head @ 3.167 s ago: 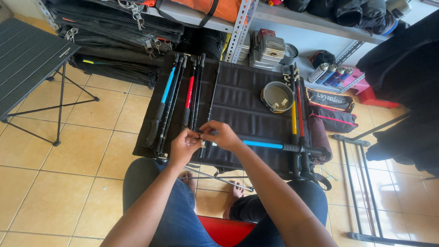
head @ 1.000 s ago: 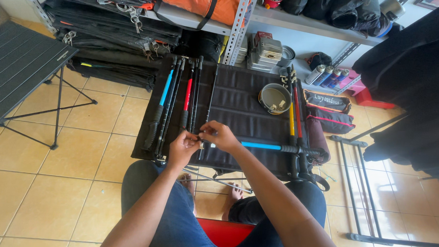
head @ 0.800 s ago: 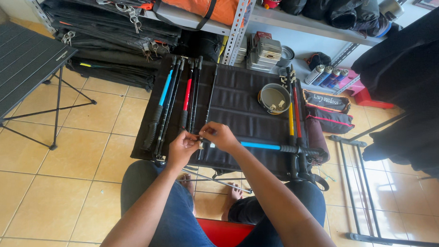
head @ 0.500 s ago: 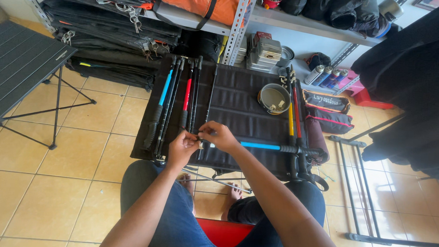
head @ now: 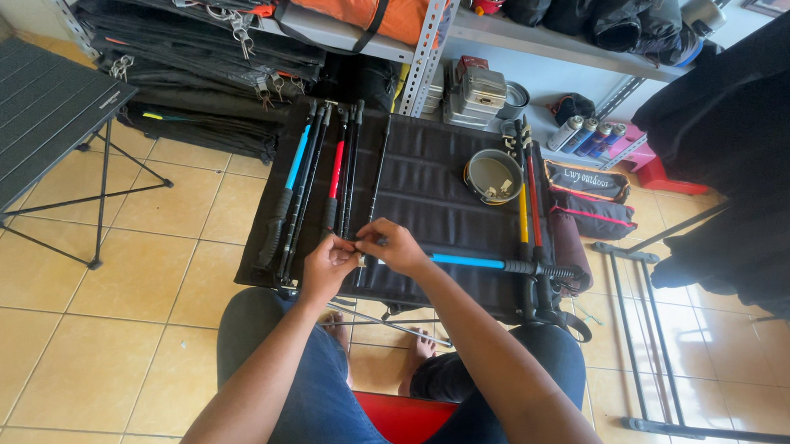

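Trekking poles are laid across a black folding camp table (head: 432,175), and one with a blue section (head: 468,261) lies crosswise along the near edge, its dark grip at the right. Its thin left end is pinched by the right hand (head: 397,246), fingers narrowed around it, while the left hand (head: 328,265) is closed on the same end just beside, thumbs nearly touching. What lies between the fingertips cannot be made out.

At the table's left, a blue pole (head: 295,162) and a red pole (head: 336,167) are set lengthwise among black ones. At the right, a yellow pole (head: 523,213) and another red pole (head: 533,201) are seen beside one round metal pot (head: 493,175). Behind, three gas canisters (head: 589,138) and stacked metal tins (head: 474,95) are kept on a shelf. A second dark folding table (head: 40,122) stands well apart at the left.
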